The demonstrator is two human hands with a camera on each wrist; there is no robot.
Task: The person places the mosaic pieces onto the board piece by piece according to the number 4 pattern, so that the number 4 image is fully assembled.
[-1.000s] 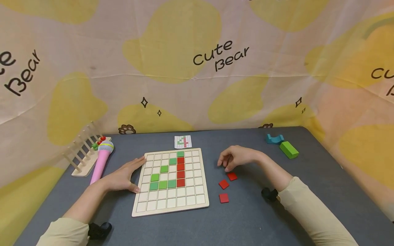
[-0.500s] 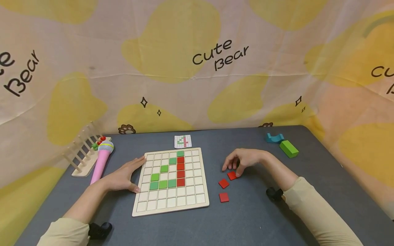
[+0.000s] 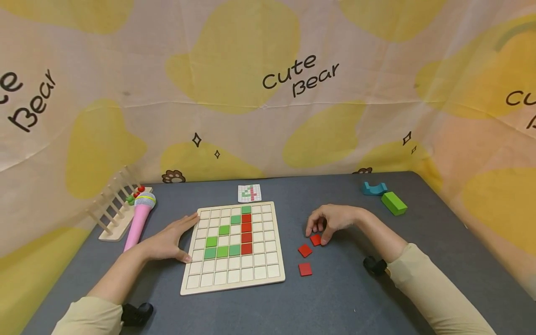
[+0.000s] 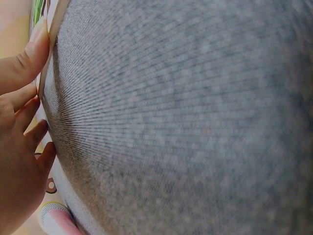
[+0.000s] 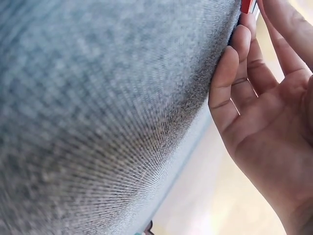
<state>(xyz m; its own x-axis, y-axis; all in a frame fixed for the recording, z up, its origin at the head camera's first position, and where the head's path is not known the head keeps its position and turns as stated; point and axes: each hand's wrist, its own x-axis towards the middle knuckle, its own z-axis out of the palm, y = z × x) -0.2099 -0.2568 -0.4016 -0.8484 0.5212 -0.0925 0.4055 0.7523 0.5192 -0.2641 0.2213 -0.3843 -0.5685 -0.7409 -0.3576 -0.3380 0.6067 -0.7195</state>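
A pale wooden grid board (image 3: 231, 274) lies on the grey table, with green square tiles (image 3: 224, 230) in a stepped outline and a column of red square tiles (image 3: 246, 227) set in its cells. My left hand (image 3: 167, 239) rests along the board's left edge, thumb and fingers spread; the left wrist view shows the thumb (image 4: 36, 51) against that edge. To the right of the board, my right hand (image 3: 332, 219) has thumb and index finger at opposite sides of a loose red tile (image 3: 316, 239), pinching it at the table. Two more red tiles (image 3: 305, 251) lie just nearer.
Behind the board lies a small pattern card (image 3: 249, 193). At left, a pink toy microphone (image 3: 138, 223) leans by a wooden peg rack (image 3: 117, 225) with red and green beads. A blue curved block (image 3: 374, 189) and a green block (image 3: 394, 203) stand at back right.
My right hand has moved right and slightly nearer, and its thumb and index finger have closed in around the farthest loose red tile. The left hand stays at the board's edge.
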